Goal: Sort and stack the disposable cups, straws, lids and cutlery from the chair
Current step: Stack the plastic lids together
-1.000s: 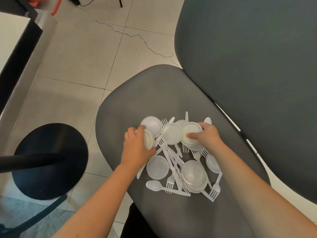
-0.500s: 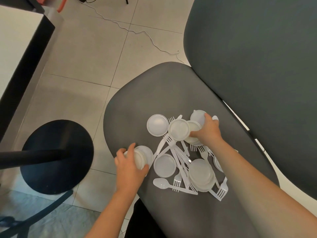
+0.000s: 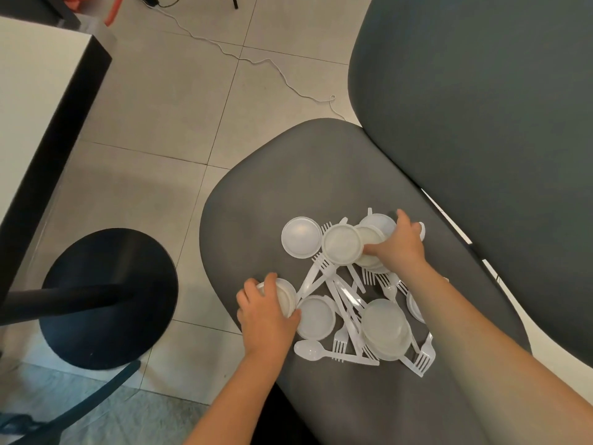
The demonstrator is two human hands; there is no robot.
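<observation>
White plastic lids, forks and spoons lie heaped on the grey chair seat (image 3: 288,175). My left hand (image 3: 266,316) grips a small stack of lids (image 3: 285,295) near the seat's left edge. Over at the heap's far side, my right hand (image 3: 399,248) closes on a lid (image 3: 369,239) atop other lids. Two single lids (image 3: 301,237) (image 3: 341,244) lie to its left, another lid (image 3: 316,317) sits beside my left hand. A stack of lids (image 3: 386,329) rests on crossed forks (image 3: 340,293). A spoon (image 3: 309,350) lies at the near edge.
The chair's dark backrest (image 3: 481,107) rises at the right. A black round stool base (image 3: 109,300) stands on the tiled floor at the left, a white-topped table (image 3: 35,91) beyond it. A thin white cable (image 3: 256,61) runs across the floor.
My left hand carried its lid stack from the heap's far side back to the seat's left edge. My right hand shifted slightly right on the far lids.
</observation>
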